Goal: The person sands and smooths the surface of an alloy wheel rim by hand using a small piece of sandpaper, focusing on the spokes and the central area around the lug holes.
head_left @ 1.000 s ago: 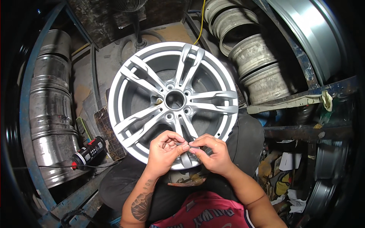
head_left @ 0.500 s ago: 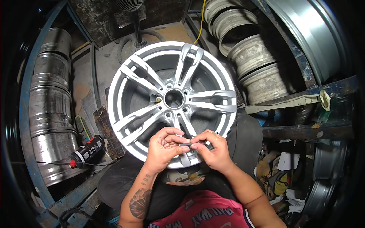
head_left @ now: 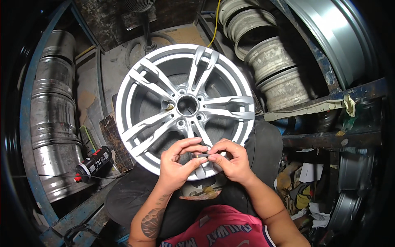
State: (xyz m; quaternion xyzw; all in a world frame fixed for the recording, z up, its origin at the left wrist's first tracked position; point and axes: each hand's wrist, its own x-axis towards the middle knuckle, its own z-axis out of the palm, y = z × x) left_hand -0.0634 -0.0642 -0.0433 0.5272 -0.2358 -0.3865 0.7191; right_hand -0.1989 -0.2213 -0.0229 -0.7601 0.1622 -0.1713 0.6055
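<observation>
A silver multi-spoke alloy wheel (head_left: 229,101) lies face up in front of me, its near rim just beyond and under my hands. Above its near spokes, both hands hold a small, thin dark grey strip (head_left: 202,156), perhaps folded sandpaper; its exact kind is too small to tell. My right hand (head_left: 233,161) pinches the strip between thumb and index finger. On its other side, my left hand (head_left: 177,161) has the thumb tip at the strip's end, with the fingers curved above it.
Shiny metal rims (head_left: 55,119) are stacked in a blue frame at left, near a black spray can (head_left: 95,163). Dusty rims (head_left: 284,88) line the right rack. A fan (head_left: 140,5) stands at the back, and a yellow cable (head_left: 214,29) hangs behind the wheel.
My left fingers have lifted and loosened from the strip, while the thumb stays by it. The strip has turned, showing a thinner edge. My right hand has barely moved.
</observation>
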